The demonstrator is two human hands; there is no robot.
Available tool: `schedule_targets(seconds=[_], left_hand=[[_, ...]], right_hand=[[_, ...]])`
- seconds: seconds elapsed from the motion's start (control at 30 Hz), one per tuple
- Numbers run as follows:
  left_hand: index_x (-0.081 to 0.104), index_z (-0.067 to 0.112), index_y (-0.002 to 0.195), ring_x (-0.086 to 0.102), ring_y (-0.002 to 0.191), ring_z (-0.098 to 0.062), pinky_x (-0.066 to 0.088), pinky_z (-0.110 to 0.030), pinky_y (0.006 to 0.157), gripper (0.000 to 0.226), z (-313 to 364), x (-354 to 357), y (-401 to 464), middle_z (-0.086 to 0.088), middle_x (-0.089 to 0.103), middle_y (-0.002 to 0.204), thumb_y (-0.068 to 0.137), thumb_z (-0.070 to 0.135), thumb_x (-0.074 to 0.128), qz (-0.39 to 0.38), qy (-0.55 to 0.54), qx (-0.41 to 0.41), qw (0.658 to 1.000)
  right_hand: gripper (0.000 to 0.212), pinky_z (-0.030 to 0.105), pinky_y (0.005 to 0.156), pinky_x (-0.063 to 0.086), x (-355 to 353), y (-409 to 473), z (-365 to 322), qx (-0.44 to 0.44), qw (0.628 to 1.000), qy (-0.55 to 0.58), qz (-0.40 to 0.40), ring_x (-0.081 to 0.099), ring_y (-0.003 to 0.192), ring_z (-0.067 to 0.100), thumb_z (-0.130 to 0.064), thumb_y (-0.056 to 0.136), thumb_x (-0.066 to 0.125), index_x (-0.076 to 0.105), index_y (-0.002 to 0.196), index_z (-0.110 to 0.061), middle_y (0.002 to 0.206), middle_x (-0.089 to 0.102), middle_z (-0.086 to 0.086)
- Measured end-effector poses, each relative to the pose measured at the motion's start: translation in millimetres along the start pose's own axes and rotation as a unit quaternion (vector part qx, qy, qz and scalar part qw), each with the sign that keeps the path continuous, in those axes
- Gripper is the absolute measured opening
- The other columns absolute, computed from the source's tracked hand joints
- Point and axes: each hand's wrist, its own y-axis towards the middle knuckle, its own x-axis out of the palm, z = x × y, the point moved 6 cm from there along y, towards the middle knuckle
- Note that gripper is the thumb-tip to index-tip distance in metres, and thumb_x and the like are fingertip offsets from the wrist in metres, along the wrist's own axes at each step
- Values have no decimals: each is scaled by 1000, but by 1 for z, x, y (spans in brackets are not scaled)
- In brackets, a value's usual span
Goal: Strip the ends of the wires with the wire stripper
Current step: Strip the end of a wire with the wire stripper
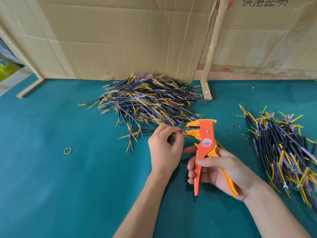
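A teal tabletop [60, 177] carries all items; cardboard sheets [128, 40] stand upright along its far edge, braced by a wooden post [211, 48]. A large pile of wires [147, 100] with black sheaths and yellow, blue and brown cores lies at centre rear. A second pile [283, 146] lies at the right edge. The right hand [221, 170] grips the handles of the orange wire stripper [205, 146], head pointing left and away, above the tabletop. The left hand [163, 148] pinches a single thin wire [184, 130], whose end sits between the stripper's jaws. A yellow rubber band [68, 150] lies well apart to the left.
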Motion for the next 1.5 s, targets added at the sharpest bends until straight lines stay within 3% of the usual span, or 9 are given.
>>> schedule_targets(seconds=[0.43,0.63,0.93,1.5], left_hand=[[73,14,72,54,64,-17,38,-14,59,15,0,1,-1,6,60,68,77,10,60,-2,-13,-2,1000],[73,14,71,54,64,-17,40,-19,58,15,0,0,-1,3,60,68,77,9,60,-1,-12,4,1000],[74,14,72,54,65,-16,37,-12,59,16,1,0,-1,4,60,68,77,10,59,1,-9,8,1000],[73,14,73,54,65,-14,38,-14,60,16,-1,0,-1,7,59,68,78,9,59,-1,-16,-4,1000]], right_hand=[[27,44,57,51,2,1,-1,1,1000,14,22,52,59,33,-18,84,73,70,102,2,74,52,20],[27,43,55,50,4,1,-2,3,1000,15,15,51,56,31,-24,77,81,69,91,-4,71,51,18],[25,42,54,47,3,1,-1,2,1000,14,16,48,54,30,-23,78,82,65,85,-6,70,49,17],[26,42,56,49,3,1,-1,8,1000,22,7,50,56,31,-23,77,83,66,86,-5,71,51,19]])
